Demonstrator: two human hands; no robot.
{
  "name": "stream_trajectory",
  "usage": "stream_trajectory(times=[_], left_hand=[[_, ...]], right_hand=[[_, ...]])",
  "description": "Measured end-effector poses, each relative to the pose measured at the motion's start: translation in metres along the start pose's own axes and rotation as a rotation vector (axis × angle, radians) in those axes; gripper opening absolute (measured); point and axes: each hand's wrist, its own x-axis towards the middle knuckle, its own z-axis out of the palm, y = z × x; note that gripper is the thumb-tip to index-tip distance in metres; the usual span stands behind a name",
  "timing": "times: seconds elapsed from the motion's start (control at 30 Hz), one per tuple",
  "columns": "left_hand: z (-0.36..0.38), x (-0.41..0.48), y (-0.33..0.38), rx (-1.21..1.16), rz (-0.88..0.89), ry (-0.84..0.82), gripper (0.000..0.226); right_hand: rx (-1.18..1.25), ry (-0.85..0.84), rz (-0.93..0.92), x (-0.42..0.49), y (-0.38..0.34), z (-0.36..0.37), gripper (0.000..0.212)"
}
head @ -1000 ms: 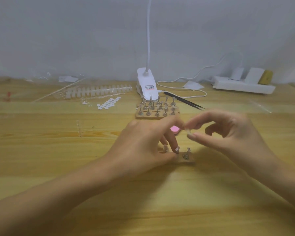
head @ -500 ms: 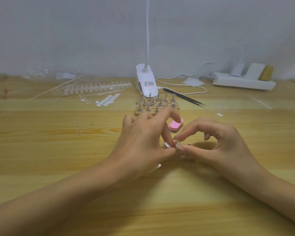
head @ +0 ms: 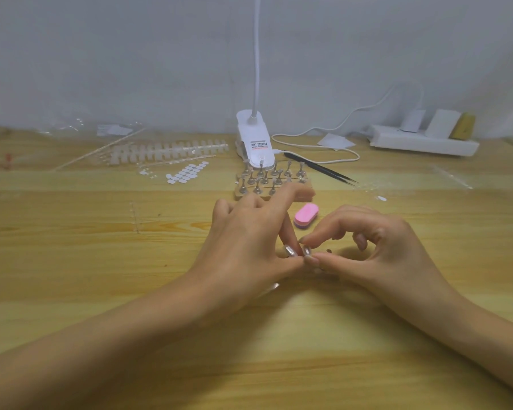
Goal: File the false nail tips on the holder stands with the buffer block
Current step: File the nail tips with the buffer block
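Far left on the wooden table (head: pixel 71 261), strips of clear nail tips (head: pixel 166 150) lie in rows. Just near of them is a patch of small white sticker tabs (head: pixel 187 173). Right of those stands the white clip lamp (head: pixel 255 140), and in front of it a wooden rack of holder stands (head: pixel 267 183), upright in rows.

My left hand (head: pixel 249 247) is low on the table near the middle. Its thumb and one curled finger pinch the left stand (head: pixel 290 251), while my forefinger sticks up, blurred, in front of the rack. Beside it, almost touching, is the right stand (head: pixel 307 250). Both tops shine, and I cannot tell whether a nail tip sits on either.

The pink buffer block (head: pixel 306 215) lies flat on the table just beyond my fingertips, between the hands and the rack, with nothing touching it. Black tweezers (head: pixel 320 171) lie slanted farther off, right of the rack.

My right hand (head: pixel 376 250) is curled, its thumb and forefinger tips pinching the right stand; my two thumbs meet there. A white power strip (head: pixel 424 142) sits far right against the wall.
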Motion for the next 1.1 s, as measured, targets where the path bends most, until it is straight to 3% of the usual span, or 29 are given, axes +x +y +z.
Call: stream_trajectory(times=[0.3,0.43,0.53,0.77,0.87,0.97,1.03,1.1], left_hand=[[0.002,0.0,-0.004,-0.017,0.0,0.014,0.071],[0.002,-0.001,-0.004,-0.014,0.016,0.02,0.073],[0.002,-0.001,-0.005,-0.016,0.026,0.023,0.074],[0.003,0.0,-0.006,0.001,0.038,0.02,0.079],[-0.001,0.004,-0.008,0.01,0.06,-0.046,0.091],[-0.016,0.01,-0.012,-0.081,0.073,-0.246,0.103],[-0.027,0.017,-0.02,-0.217,0.039,-0.291,0.082],[-0.034,0.023,-0.032,-0.283,0.009,-0.197,0.041]], right_hand=[[0.11,-0.037,0.07,-0.002,0.0,0.0,0.013],[0.315,-0.064,0.113,0.006,-0.003,-0.002,0.018],[0.259,-0.118,0.119,0.015,0.001,0.001,0.006],[0.38,-0.202,0.214,0.022,0.013,0.006,0.025],[0.402,-0.219,0.232,0.023,0.016,0.005,0.027],[0.434,-0.224,0.234,0.023,0.018,0.003,0.025],[0.486,-0.183,0.242,0.023,0.02,0.0,0.017],[0.544,-0.13,0.259,0.024,0.023,-0.006,0.015]])
